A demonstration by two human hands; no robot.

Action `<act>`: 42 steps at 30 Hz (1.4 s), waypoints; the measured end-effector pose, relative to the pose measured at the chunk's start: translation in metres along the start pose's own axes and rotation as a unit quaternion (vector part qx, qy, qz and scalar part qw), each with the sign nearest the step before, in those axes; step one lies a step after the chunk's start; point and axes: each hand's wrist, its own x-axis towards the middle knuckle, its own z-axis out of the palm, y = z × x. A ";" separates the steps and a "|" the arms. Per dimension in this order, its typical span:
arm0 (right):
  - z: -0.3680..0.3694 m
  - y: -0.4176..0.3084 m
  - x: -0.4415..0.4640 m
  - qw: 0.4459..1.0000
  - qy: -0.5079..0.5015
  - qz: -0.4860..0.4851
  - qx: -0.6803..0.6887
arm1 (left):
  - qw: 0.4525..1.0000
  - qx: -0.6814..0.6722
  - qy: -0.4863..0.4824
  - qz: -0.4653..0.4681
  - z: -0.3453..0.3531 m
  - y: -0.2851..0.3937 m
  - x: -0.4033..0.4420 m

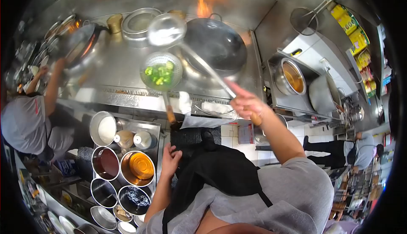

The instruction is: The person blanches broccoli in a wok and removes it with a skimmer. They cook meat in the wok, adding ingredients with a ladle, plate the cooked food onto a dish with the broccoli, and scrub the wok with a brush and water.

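The ladle [167, 30], bowl just left of the wok [216, 45], looks stiff, bowl-heavy, perhaps slick; best gripped by its wooden handle [256, 119], where the right hand's [246, 103] fingers wrap it; the left hand [170, 159], well nearer than the wok, seems empty, fingers loosely curled.

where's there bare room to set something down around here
The steel stovetop has a bare patch left of the broccoli strainer, in front of the round metal pot. The cart at left is crowded with pots and bottles.
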 end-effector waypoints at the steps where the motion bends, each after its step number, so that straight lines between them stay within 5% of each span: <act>1: -0.009 -0.012 -0.007 0.996 0.054 -0.024 -0.061 | 1.000 0.004 -0.005 -0.001 0.005 -0.012 0.020; 4: -0.037 -0.036 -0.001 0.877 0.266 0.019 -0.399 | 0.991 0.114 0.067 -0.029 0.012 -0.010 0.066; 5: -0.072 -0.033 0.008 0.877 0.269 0.013 -0.397 | 0.984 0.151 0.078 0.056 0.016 0.008 0.073; 7: -0.148 -0.018 0.027 0.599 0.278 0.013 -0.751 | 0.967 0.190 0.087 0.147 0.019 0.034 0.083; 9: -0.181 -0.019 0.036 0.647 0.257 0.018 -0.718 | 0.958 0.218 0.057 0.177 0.029 0.059 0.104; 10: -0.125 -0.050 0.026 0.743 0.293 0.159 -0.580 | 0.972 0.174 0.040 0.152 0.046 0.075 0.108; 13: -0.192 -0.025 0.029 0.750 0.310 0.073 -0.580 | 0.959 0.208 -0.022 0.193 0.117 0.133 0.119; 14: -0.208 -0.007 0.033 0.660 0.328 0.090 -0.670 | 0.922 0.285 -0.029 0.260 0.144 0.143 0.134; 17: -0.155 -0.014 0.004 0.612 0.329 0.196 -0.692 | 0.837 0.348 -0.059 0.418 0.221 0.163 0.180; 19: -0.194 -0.034 -0.013 0.631 0.309 0.163 -0.693 | 0.807 0.404 -0.013 0.432 0.264 0.166 0.216; 21: -0.260 -0.067 -0.022 0.887 0.202 0.107 -0.402 | 0.768 0.482 0.019 0.423 0.289 0.157 0.267; 23: -0.271 -0.069 -0.027 0.919 0.190 0.096 -0.332 | 0.718 0.558 0.051 0.413 0.299 0.148 0.281; 25: -0.222 -0.069 -0.035 0.759 0.325 0.127 -0.549 | 0.701 0.658 0.009 0.274 0.302 0.148 0.284; 26: -0.256 -0.040 -0.021 0.620 0.312 0.104 -0.712 | 0.701 0.627 0.033 0.338 0.298 0.138 0.288; 30: -0.243 -0.056 -0.054 0.652 0.236 0.130 -0.709 | 0.692 0.619 0.089 0.361 0.290 0.141 0.294; 33: -0.266 -0.089 -0.042 0.840 0.148 0.131 -0.505 | 0.679 0.608 0.118 0.394 0.293 0.136 0.294; 35: -0.288 -0.077 -0.019 0.838 0.145 0.107 -0.515 | 0.713 0.576 0.090 0.389 0.291 0.129 0.305; 37: -0.277 -0.055 -0.010 0.633 0.256 0.051 -0.729 | 0.723 0.563 0.094 0.389 0.294 0.130 0.303; 42: -0.218 -0.053 -0.036 0.663 0.274 0.138 -0.683 | 0.706 0.610 0.118 0.341 0.291 0.132 0.312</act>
